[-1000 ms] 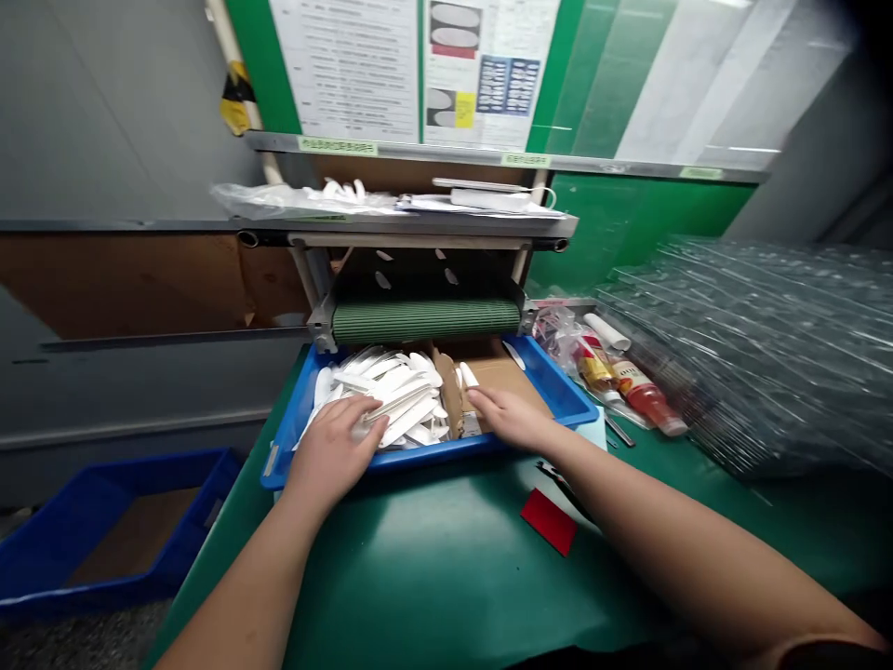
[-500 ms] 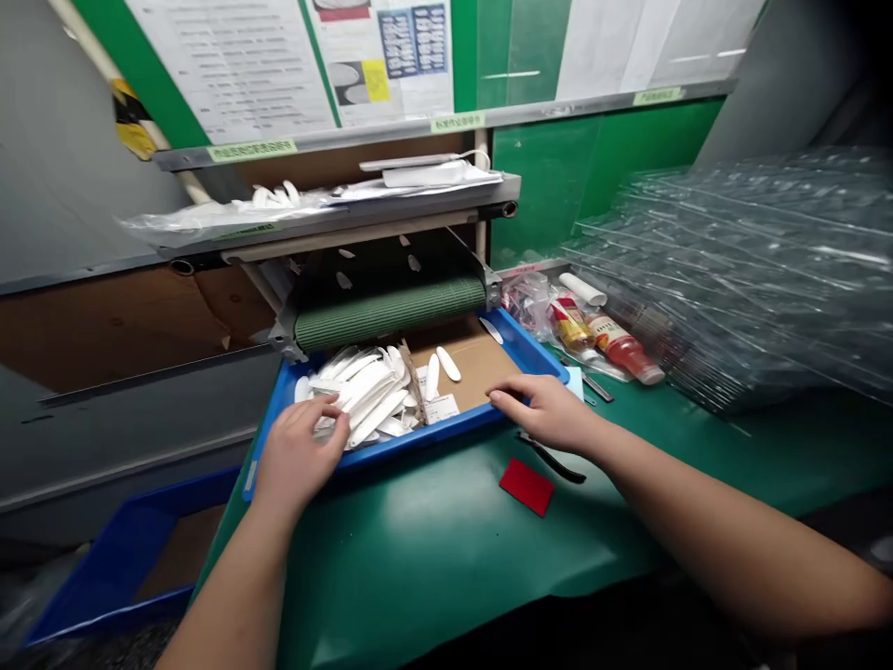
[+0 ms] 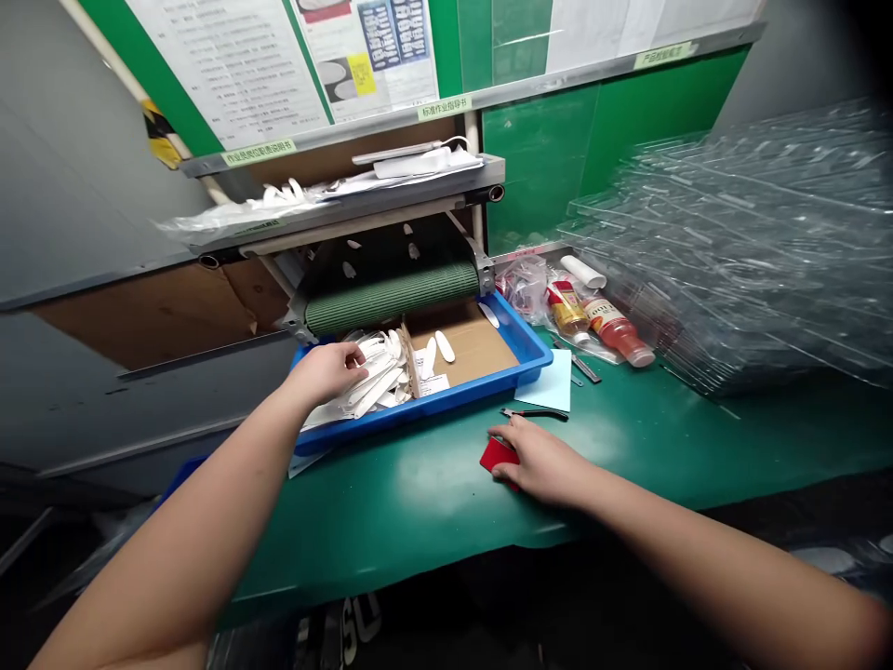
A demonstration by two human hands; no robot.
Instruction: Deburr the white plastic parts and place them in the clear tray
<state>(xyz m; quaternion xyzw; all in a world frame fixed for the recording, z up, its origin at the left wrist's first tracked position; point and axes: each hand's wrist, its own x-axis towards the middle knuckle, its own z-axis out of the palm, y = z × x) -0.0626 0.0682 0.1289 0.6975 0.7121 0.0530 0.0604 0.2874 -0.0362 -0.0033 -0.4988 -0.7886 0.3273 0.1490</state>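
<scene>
White plastic strips (image 3: 380, 381) sit under the curled left hand (image 3: 325, 372); the open right hand (image 3: 540, 462) rests on a red card (image 3: 492, 454).

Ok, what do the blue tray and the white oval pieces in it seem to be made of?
The blue rectangular tray looks like moulded plastic, semi-gloss, with even colour and rounded rim edges. The slender white oval pieces are probably plastic too, smooth with a slight sheen, though the blur leaves that open.

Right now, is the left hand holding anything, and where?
The left hand lies on long white plastic pieces; whether it grips one cannot be told.
</scene>
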